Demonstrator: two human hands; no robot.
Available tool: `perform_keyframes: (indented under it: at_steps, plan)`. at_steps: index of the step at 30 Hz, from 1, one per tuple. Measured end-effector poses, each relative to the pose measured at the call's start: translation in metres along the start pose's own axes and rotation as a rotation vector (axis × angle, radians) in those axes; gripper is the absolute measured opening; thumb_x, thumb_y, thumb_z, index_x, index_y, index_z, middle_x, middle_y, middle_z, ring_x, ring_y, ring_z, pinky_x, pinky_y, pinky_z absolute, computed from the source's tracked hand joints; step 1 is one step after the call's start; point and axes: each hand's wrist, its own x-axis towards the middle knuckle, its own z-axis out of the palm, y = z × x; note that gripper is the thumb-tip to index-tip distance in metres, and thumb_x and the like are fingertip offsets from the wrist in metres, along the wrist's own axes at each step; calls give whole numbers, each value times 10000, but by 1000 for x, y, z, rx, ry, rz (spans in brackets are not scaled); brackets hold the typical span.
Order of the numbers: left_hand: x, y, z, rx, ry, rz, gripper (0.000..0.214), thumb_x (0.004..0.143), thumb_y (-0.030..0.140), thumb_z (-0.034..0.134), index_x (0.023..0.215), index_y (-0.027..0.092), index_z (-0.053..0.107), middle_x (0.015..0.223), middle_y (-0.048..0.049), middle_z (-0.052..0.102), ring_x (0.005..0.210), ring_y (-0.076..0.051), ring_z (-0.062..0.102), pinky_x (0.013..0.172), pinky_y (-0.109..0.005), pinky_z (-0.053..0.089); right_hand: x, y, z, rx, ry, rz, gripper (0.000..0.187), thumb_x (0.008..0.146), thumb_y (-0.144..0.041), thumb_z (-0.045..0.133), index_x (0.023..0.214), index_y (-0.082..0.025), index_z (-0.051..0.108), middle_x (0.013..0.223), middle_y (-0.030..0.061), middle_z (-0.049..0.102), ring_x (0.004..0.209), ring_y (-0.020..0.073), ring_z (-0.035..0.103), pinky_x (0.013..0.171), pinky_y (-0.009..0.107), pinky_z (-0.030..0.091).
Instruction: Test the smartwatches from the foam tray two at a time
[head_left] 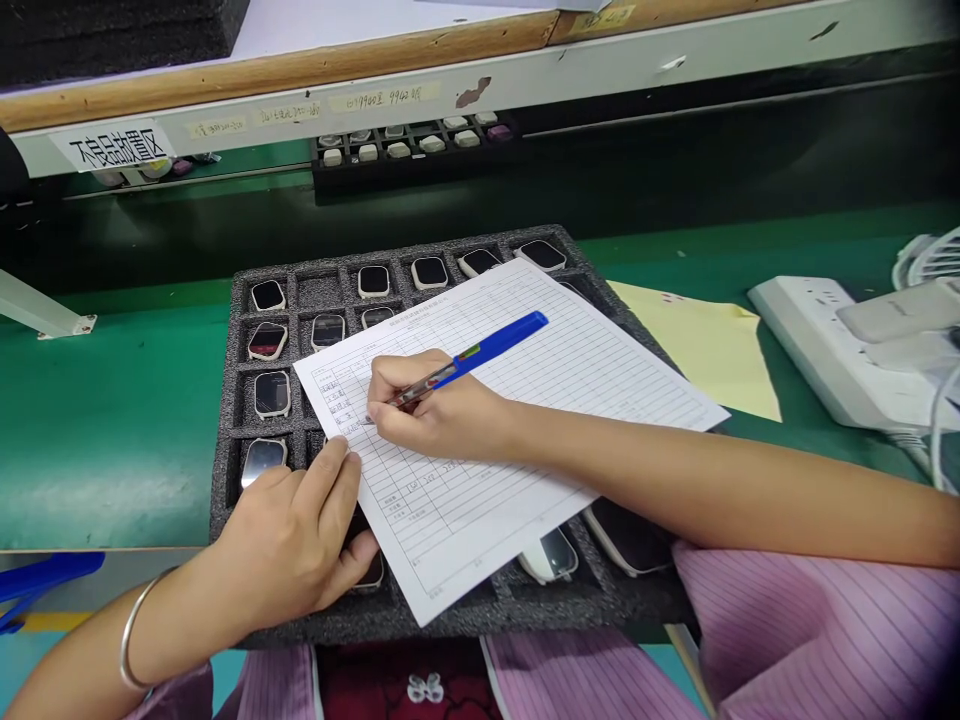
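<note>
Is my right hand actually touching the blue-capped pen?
Touching. The head view shows the right hand wrapped around the pen, gripping its barrel near the writing end, with the blue end sticking out beyond.

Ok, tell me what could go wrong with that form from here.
The printed form lies across the compartmented foam tray, so the blue-capped pen might poke through unsupported paper. Pressure from the right hand could mark smartwatches partly covered by the sheet. With the left hand at just one edge, the form might also slip.
</note>
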Motion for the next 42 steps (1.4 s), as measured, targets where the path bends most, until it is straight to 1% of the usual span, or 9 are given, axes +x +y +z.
perform_keyframes:
  at_steps: [7, 13, 21, 24, 31, 35, 38, 42]
  plan:
    - [2, 0, 0, 2, -8, 3, 348, 900, 248, 469, 1067, -17, 620, 1046, -248, 720, 879, -287, 714, 498, -336, 509, -1, 1, 0, -6, -4, -24, 217, 722, -112, 502, 610, -222, 351, 524, -46, 444, 480, 94, 397, 454, 231, 292]
    - [1, 0, 0, -4, -1, 15, 350, 902, 254, 472, 1063, -22, 616, 1041, -252, 720, 907, -301, 708, 485, -338, 512, -1, 0, 0, -13, 2, -14, 227, 723, -98, 506, 611, -219, 350, 527, -51, 439, 485, 86, 394, 454, 221, 292]
    - [1, 0, 0, -6, -2, 7, 349, 896, 258, 479, 1065, -12, 620, 1039, -261, 714, 905, -304, 707, 487, -333, 519, -1, 2, 0, -8, -6, -77, 208, 745, -115, 507, 624, -219, 373, 534, -51, 439, 485, 88, 393, 454, 219, 308]
    - [1, 0, 0, -10, -3, 5, 341, 894, 260, 482, 1057, -2, 628, 1040, -259, 713, 890, -297, 708, 490, -327, 516, -1, 2, 0, -7, -17, -64, 214, 740, -113, 506, 623, -220, 363, 533, -52, 436, 488, 90, 393, 456, 218, 300]
    - [0, 0, 0, -8, -5, 9, 359, 884, 265, 505, 1064, -22, 624, 1051, -267, 709, 907, -306, 705, 502, -335, 514, -1, 1, 0, -9, -18, -63, 210, 736, -114, 496, 623, -222, 356, 535, -48, 436, 485, 93, 394, 451, 220, 299]
    - [0, -1, 0, -14, -14, 3, 356, 872, 277, 528, 1073, -1, 625, 1056, -270, 704, 903, -314, 701, 495, -329, 518, -1, 1, -1, -4, -21, -43, 223, 729, -100, 499, 621, -223, 348, 536, -50, 433, 487, 91, 392, 446, 218, 297]
    - [0, -1, 1, -15, -17, 3, 346, 876, 281, 519, 1076, 20, 628, 1052, -262, 707, 911, -315, 700, 488, -321, 519, -1, 1, 0, -8, -17, -47, 231, 727, -96, 500, 614, -222, 342, 534, -54, 425, 483, 85, 386, 444, 216, 289]
    - [1, 0, 0, 0, -6, 3, 345, 896, 268, 477, 1065, 11, 634, 1046, -255, 718, 918, -302, 707, 496, -322, 525, -1, 2, 1, -22, -14, -51, 236, 713, -85, 512, 603, -217, 350, 523, -56, 434, 477, 84, 383, 442, 222, 285]
